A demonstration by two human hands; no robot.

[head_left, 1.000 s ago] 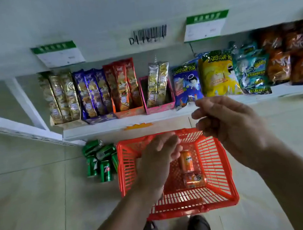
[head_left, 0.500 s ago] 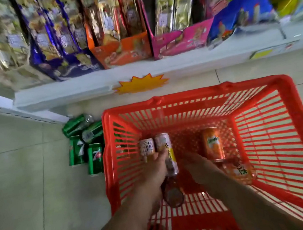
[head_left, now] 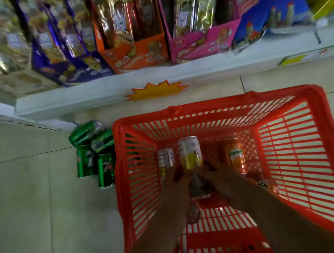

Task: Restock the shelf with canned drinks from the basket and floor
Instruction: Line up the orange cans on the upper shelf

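A view from above looks down into a red plastic basket (head_left: 302, 152) standing on a tiled floor (head_left: 25, 205), just in front of a low white shelf (head_left: 95, 92) packed with snack boxes (head_left: 137, 52). Both of the person's arms reach down into the basket. The left hand (head_left: 176, 184) and the right hand (head_left: 215, 175) meet around a pale can with a yellow label (head_left: 190, 152), which stands out above the fingers; both hands seem to curl against its lower part, though blur hides exactly how the fingers lie. A second pale can (head_left: 165, 157) sits just to the left, touching or nearly touching the left hand, and it is unclear whether that hand also holds it. An orange can (head_left: 233, 154) stands to the right, near the right wrist, and another orange can (head_left: 262, 184) lies partly hidden under the right forearm. Outside the basket, against its left wall, four green cans (head_left: 94, 151) rest on the floor, two upright and two on their sides. The step in hand appears to be picking cans out of the basket. To do it well, each hand should close firmly around one can's middle and lift straight up, clear of the rim, without knocking the orange can over, then carry it to the shelf.
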